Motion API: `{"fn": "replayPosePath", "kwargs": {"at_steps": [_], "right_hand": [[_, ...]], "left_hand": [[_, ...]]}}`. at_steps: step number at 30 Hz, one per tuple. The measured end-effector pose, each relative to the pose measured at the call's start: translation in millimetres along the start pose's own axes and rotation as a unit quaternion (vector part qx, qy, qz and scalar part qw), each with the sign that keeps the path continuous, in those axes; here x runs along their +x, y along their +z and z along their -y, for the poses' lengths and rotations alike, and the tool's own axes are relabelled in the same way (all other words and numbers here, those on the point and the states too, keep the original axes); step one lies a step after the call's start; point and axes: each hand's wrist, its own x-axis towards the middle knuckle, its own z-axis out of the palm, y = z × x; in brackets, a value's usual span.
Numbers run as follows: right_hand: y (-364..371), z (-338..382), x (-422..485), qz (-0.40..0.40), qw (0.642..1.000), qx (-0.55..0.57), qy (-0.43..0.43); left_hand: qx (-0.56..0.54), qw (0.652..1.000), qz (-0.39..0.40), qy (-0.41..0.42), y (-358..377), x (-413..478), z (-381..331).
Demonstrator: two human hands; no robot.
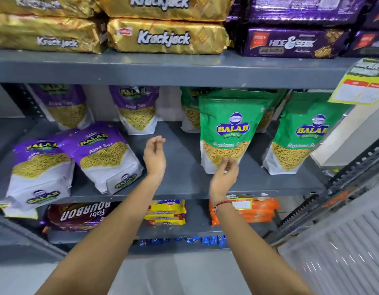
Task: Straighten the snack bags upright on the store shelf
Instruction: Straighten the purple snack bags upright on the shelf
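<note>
On the grey middle shelf (pixel 180 184), two purple Aloo Sev bags (pixel 103 154) (pixel 39 169) lie tilted back at the front left. Two more purple bags (pixel 63 105) (pixel 137 109) stand upright at the rear. A green Ratlami Sev bag (pixel 229 128) stands upright in the middle, another green bag (pixel 299 135) to its right, more green bags behind. My left hand (pixel 155 155) hovers over bare shelf between the purple and green bags, fingers loosely curled, holding nothing. My right hand (pixel 224 175) is just in front of the middle green bag's bottom edge, fingers loose, not gripping.
Gold Krackjack packs (pixel 165 37) and purple Hide & Seek packs (pixel 290 43) fill the shelf above. Below lie Bourbon packs (pixel 78 216), yellow packs (pixel 166 212) and orange packs (pixel 256 209). A yellow price tag (pixel 360 86) hangs at the upper right. A metal upright runs down the right side.
</note>
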Motion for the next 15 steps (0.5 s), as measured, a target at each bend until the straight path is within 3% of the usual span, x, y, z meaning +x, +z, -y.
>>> {"fn": "replayPosePath", "kwargs": {"at_steps": [5,10,12,15], "right_hand": [[58,13,-48,0.222,0.975,-0.006,-0.030],[104,26,-76,0.450,0.880,-0.142,0.043],[121,25,-84,0.516,0.833,-0.183,0.080],[137,24,-98,0.578,0.779,-0.211,0.121]], "left_hand": [[0.049,0.988,-0.145,0.026,-81,18,-9],[0.139,0.962,-0.234,-0.023,-144,23,-3],[0.168,0.957,-0.220,-0.085,-167,31,10],[0.048,0.963,-0.124,-0.233,-186,32,21]]}}
